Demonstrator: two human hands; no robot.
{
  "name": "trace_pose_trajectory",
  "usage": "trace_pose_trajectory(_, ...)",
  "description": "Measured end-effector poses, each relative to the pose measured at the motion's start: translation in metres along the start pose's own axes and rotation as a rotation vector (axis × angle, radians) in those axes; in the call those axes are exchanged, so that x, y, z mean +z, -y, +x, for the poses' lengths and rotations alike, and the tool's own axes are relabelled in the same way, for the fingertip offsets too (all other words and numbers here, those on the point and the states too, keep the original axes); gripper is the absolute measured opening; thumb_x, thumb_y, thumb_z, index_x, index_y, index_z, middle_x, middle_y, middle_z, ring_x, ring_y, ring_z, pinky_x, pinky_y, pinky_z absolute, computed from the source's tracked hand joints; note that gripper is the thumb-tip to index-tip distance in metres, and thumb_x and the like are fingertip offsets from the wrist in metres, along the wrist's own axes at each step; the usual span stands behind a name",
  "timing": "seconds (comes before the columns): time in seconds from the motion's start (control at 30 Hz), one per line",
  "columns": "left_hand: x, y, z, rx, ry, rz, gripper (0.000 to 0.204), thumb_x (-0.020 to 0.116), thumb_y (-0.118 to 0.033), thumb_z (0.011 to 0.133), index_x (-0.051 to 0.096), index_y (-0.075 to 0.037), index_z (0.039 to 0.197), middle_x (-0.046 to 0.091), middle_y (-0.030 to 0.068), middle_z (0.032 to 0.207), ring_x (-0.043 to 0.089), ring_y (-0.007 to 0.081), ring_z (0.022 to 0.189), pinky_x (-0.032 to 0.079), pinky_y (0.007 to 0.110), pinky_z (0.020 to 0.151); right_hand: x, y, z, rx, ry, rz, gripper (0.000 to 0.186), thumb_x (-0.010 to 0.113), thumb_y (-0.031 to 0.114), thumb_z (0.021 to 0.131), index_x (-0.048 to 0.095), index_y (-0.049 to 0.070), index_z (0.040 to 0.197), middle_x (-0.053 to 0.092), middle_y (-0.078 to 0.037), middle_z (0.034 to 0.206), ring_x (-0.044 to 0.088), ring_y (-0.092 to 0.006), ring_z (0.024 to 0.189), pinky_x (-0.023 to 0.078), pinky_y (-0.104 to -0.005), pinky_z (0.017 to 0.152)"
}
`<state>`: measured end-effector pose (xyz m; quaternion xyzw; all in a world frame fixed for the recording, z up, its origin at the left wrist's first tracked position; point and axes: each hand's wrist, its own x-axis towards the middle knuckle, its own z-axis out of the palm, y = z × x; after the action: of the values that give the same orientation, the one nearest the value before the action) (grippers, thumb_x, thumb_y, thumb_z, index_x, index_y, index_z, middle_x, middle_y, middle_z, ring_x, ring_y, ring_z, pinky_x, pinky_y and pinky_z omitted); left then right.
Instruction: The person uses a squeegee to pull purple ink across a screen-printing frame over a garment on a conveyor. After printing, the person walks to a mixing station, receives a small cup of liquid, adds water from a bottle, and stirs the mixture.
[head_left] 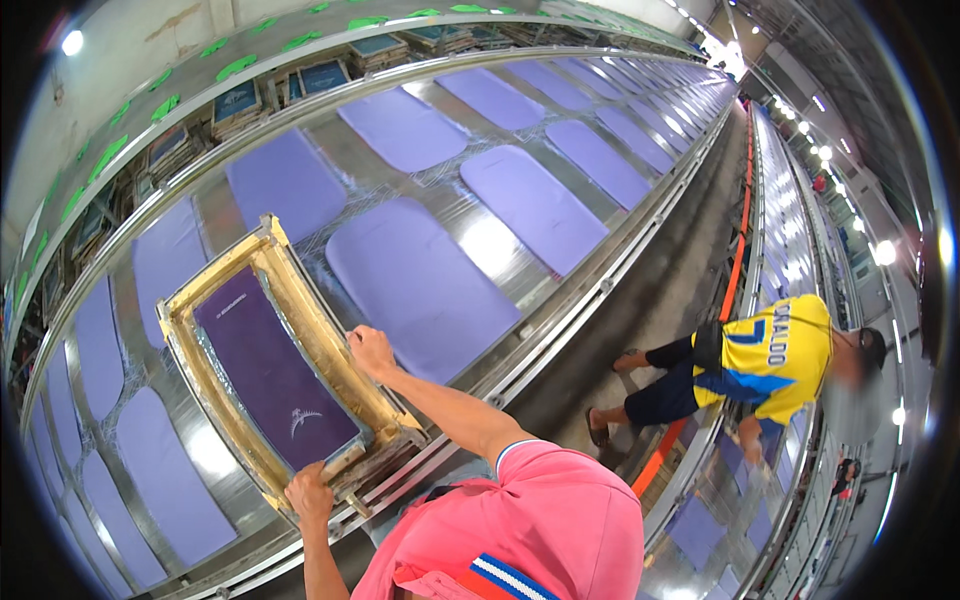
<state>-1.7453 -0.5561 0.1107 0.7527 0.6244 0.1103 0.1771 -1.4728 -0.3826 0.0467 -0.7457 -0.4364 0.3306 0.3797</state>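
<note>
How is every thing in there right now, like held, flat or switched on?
Left hand: closed on the yellow-edged frame
Right hand: closed at the frame's right side
Frame: held; whether it touches anything underneath, I can't tell
Light purple sheets: lying flat, in rows
Other frames: stacked
Ceiling lights: on
Other person: standing

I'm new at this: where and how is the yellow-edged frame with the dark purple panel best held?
Probably by its raised yellowish rim, from the person's side: left hand on the near end, right hand on the right long side. The rim surrounds the flat purple panel, which offers no handhold.
</note>
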Motion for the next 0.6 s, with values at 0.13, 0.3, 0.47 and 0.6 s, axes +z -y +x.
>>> trace_pose_trajectory(0.13, -0.021, 0.049, -0.017, -0.049, 0.02, -0.001, 0.037, 0.062, 0.0, 0.074, 0.077, -0.01, 0.106, 0.075, 0.0138, 0.105, 0.071, 0.0366, 0.095, 0.055, 0.048, 0.083, 0.06, -0.002, -0.008, -0.165, -0.02, -0.057, 0.03, 0.059, 0.03, 0.093, 0.073, 0.003, 0.092, 0.072, -0.022, 0.095, 0.069, -0.0404, 0.091, 0.053, -0.0495, 0.082)
trace_pose_trajectory(0.3, -0.012, 0.084, -0.025, 0.036, 0.05, -0.036, 0.034, 0.061, -0.01, 0.078, 0.075, -0.014, 0.108, 0.074, 0.0125, 0.097, 0.07, 0.0342, 0.092, 0.054, 0.049, 0.075, 0.057, -0.042, -0.017, -0.322, -0.024, -0.182, 0.025, 0.058, 0.023, 0.093, 0.071, 0.002, 0.089, 0.071, -0.02, 0.091, 0.066, -0.0388, 0.084, 0.051, -0.0484, 0.076)
trace_pose_trajectory(0.47, -0.022, 0.086, -0.049, -0.007, 0.104, -0.023, 0.029, 0.062, -0.005, 0.071, 0.074, -0.009, 0.097, 0.074, 0.0136, 0.095, 0.071, 0.0352, 0.089, 0.055, 0.048, 0.071, 0.073, -0.03, -0.019, -0.213, -0.066, -0.208, 0.03, 0.063, 0.028, 0.094, 0.075, 0.0, 0.097, 0.073, -0.023, 0.092, 0.068, -0.0407, 0.087, 0.051, -0.0476, 0.079)
trace_pose_trajectory(0.6, 0.01, 0.072, -0.06, 0.007, 0.081, -0.037, 0.021, 0.063, -0.004, 0.071, 0.069, -0.007, 0.091, 0.073, 0.0126, 0.097, 0.071, 0.0331, 0.091, 0.055, 0.048, 0.072, 0.073, -0.026, -0.02, -0.106, 0.017, -0.209, 0.03, 0.062, 0.027, 0.094, 0.075, -0.001, 0.097, 0.072, -0.024, 0.089, 0.069, -0.0414, 0.085, 0.051, -0.0476, 0.079)
